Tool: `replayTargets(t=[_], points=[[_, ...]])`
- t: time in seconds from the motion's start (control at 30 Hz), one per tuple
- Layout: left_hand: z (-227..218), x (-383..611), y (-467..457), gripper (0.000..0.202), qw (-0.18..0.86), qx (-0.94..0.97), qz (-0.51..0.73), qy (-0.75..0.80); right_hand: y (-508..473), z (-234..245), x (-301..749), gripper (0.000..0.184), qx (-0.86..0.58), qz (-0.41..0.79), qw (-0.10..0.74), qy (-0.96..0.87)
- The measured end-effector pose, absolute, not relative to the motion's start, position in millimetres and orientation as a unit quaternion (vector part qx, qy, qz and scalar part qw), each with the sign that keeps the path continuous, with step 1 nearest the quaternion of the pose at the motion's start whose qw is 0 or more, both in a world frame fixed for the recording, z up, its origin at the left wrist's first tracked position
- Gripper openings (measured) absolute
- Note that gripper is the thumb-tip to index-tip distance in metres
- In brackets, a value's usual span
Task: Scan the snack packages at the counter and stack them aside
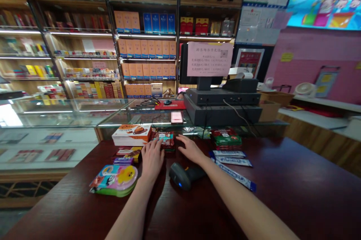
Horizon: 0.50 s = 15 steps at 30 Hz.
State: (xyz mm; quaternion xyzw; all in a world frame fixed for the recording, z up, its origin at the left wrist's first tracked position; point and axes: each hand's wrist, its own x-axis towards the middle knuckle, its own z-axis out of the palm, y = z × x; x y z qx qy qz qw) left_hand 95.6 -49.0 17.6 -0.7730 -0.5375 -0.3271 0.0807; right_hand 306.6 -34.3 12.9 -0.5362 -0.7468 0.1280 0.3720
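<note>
Fingers spread, my left hand (pixel 153 157) rests at the near left edge of a stack of red snack packets (pixel 167 141). On that stack's right is my right hand (pixel 191 148), its fingers stretched out and apart, with nothing in them. A white and orange box (pixel 131 135) with a cup picture stands left of the packets. Nearer me lie a yellow-and-red chocolate pack (pixel 128 153), a purple pack (pixel 123 161) and a colourful duck-picture package (pixel 115 180). Between my forearms a black barcode scanner (pixel 183 176) shows a blue light.
Blue-and-white stick packets (pixel 232 161) and a stack of red-green packets (pixel 226 139) lie on the right of the dark wooden table (pixel 296 187). Behind stand a glass counter (pixel 113 116) and a cash register (pixel 222 108) with a pink sign (pixel 209 59). Stocked shelves (pixel 146 59) line the back.
</note>
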Motion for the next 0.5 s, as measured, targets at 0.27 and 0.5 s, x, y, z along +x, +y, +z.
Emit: replayTargets(t=[0.27, 0.5], points=[[17, 96, -44, 0.036, 0.076, -0.801, -0.369, -0.466, -59, 14, 348, 0.053, -0.565, 0.1, 0.387, -0.722], [28, 109, -43, 0.036, 0.049, -0.828, -0.328, -0.452, -78, 18, 393, 0.049, -0.581, 0.062, 0.412, -0.699]])
